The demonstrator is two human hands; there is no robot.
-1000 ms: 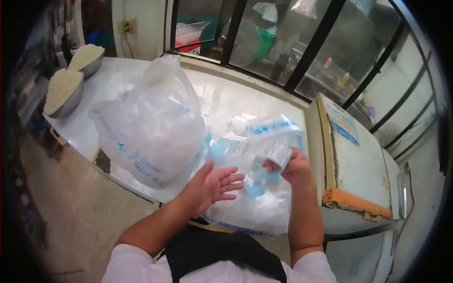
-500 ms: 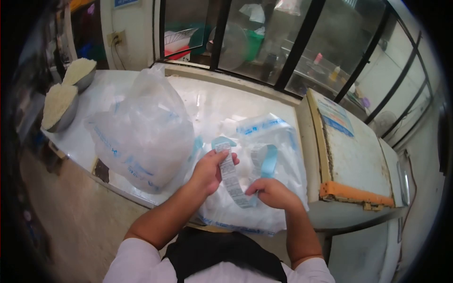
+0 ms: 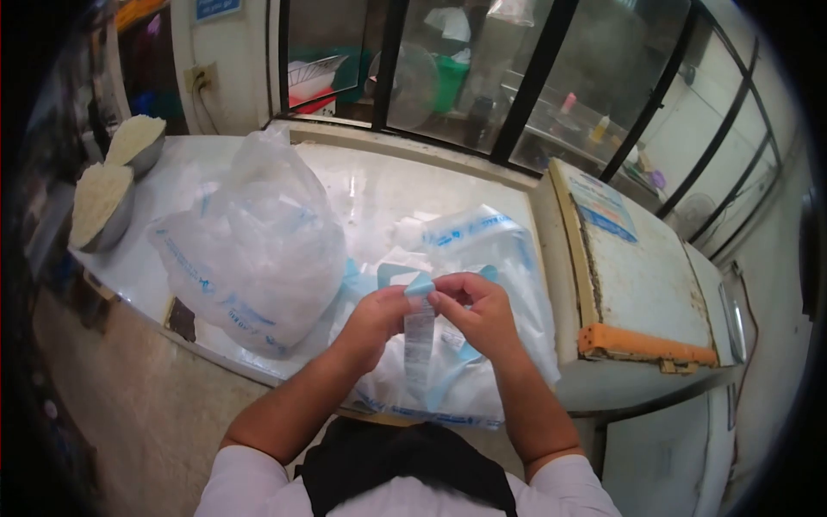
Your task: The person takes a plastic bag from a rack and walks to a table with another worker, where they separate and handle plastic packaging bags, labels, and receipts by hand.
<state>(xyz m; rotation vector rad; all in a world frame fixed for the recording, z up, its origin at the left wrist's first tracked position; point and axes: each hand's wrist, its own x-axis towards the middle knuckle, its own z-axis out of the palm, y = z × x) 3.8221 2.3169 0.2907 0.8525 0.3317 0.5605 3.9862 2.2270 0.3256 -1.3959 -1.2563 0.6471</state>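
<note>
Between my two hands hangs a strip of printed labels (image 3: 419,345) with a light blue backing, its lower end dangling over plastic bags. My left hand (image 3: 379,323) pinches the strip near its top. Close beside it, my right hand (image 3: 476,312) has thumb and fingertips closed on the same upper part. Under both hands lie flat clear plastic bags (image 3: 517,250) with blue print. A large, bulging translucent bag (image 3: 258,250) stands to the left; its contents cannot be made out.
Two metal bowls heaped with pale grains or shreds, one nearer (image 3: 102,207) and one farther (image 3: 138,140), sit at the white table's (image 3: 388,181) left end. A worn white chest freezer (image 3: 646,267) adjoins on the right. Behind runs a dark-framed window (image 3: 508,86).
My right hand has moved up and left from the strip's lower part to meet my left hand at its top. The strip now hangs straighter, its blue backing folded over at the top.
</note>
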